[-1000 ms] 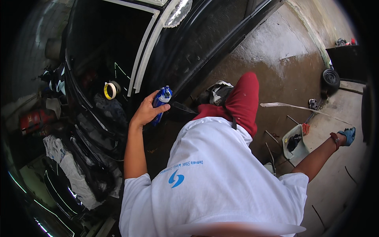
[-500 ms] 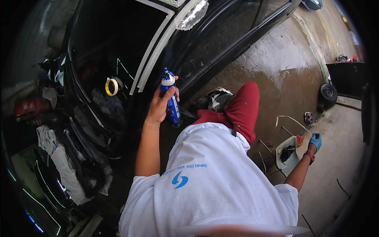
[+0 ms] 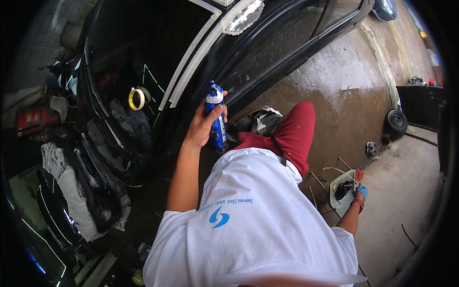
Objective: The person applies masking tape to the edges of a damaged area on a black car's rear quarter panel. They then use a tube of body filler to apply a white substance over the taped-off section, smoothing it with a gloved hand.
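My left hand (image 3: 200, 128) is wrapped round a blue tube (image 3: 218, 129) with a white band and a crumpled top, held upright beside a black car (image 3: 272, 52). My right hand (image 3: 362, 190), in a blue glove, is at the edge of a pale green plastic chair (image 3: 336, 203). Its closed fingers seem to pinch a pale thin strip (image 3: 340, 169), whose loose end reaches over the chair; the grip is small and partly hidden. On the seat lies a dark bundle (image 3: 343, 191), and near my fingers is something red and stringy (image 3: 359, 175).
Pale masking tape (image 3: 191, 50) borders the car's dark panel, with a grey-white patch (image 3: 245, 16) near it. A yellow-cored tape roll (image 3: 136, 99) sits to the left, above covered car parts (image 3: 71, 191). A wheel (image 3: 396, 123) and a shoe (image 3: 370, 148) are at the right.
My right hand has moved left and closer to the chair, bringing the pale strip along. My left hand and the tube have shifted slightly right in the view.
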### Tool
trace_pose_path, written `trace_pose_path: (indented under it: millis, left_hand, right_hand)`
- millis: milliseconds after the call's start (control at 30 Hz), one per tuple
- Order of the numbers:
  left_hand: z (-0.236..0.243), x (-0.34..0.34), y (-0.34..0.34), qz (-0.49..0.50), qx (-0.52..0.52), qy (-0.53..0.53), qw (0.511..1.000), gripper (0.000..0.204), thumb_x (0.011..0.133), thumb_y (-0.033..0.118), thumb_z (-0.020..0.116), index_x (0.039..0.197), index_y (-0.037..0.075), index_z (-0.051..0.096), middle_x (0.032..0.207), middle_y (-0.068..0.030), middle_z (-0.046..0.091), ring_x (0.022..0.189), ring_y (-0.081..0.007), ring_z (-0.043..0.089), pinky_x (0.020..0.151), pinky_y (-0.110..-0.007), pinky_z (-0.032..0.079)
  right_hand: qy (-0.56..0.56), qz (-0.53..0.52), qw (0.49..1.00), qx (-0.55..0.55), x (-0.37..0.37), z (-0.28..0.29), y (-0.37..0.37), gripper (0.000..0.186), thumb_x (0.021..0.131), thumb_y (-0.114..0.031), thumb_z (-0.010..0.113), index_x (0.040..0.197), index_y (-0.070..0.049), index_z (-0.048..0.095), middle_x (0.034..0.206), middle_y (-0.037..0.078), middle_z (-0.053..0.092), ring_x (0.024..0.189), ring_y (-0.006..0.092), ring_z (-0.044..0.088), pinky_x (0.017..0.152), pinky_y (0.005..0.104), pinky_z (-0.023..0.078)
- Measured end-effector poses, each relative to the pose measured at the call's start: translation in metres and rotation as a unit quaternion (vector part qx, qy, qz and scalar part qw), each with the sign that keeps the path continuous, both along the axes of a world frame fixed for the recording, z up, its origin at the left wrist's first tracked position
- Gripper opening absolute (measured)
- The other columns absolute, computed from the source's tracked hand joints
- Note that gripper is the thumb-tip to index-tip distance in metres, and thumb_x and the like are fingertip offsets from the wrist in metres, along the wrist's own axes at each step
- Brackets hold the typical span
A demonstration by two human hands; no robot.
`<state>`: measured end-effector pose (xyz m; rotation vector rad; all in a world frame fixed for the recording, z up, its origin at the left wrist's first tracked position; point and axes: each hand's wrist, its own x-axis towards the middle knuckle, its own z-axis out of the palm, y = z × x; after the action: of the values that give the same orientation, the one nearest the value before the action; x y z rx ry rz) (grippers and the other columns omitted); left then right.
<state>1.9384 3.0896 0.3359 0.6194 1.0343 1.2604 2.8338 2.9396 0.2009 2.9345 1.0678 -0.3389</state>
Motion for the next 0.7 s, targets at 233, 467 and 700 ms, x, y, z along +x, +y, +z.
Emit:
trace_pose_path:
  millis: [233,467,700]
  left_hand:
    - [0.009,0.009,-0.005,-0.018,0.016,0.034,0.999,0.058,0.101,0.033,0.078,0.148,0.006,0.057,0.094,-0.0019,0.064,0.084,-0.011,0.06,0.08,-0.028,0.051]
    - [-0.006,0.014,-0.001,-0.049,-0.001,0.04,0.998,0.06,0.105,0.035,0.071,0.153,0.005,0.051,0.096,-0.0025,0.06,0.087,-0.0124,0.058,0.083,-0.028,0.048]
    - [-0.015,0.014,-0.004,-0.054,-0.04,0.049,0.997,0.062,0.103,0.039,0.073,0.152,0.008,0.051,0.1,-0.0037,0.063,0.09,-0.0127,0.06,0.085,-0.03,0.05]
  right_hand:
    - [-0.025,-0.043,0.998,-0.032,-0.01,-0.002,0.018,0.025,0.092,-0.006,0.07,0.116,-0.006,0.073,0.108,0.02,0.077,0.097,0.0312,0.074,0.088,0.0435,0.058]
    - [0.237,-0.044,0.949,0.205,-0.016,0.019,0.06,0.02,0.099,-0.016,0.07,0.113,-0.001,0.072,0.091,0.009,0.073,0.072,0.0179,0.068,0.063,0.0338,0.056]
    - [0.374,-0.118,0.89,0.232,-0.096,0.098,0.122,0.026,0.097,-0.002,0.063,0.118,-0.007,0.077,0.101,0.006,0.079,0.076,0.0153,0.071,0.067,0.026,0.053]
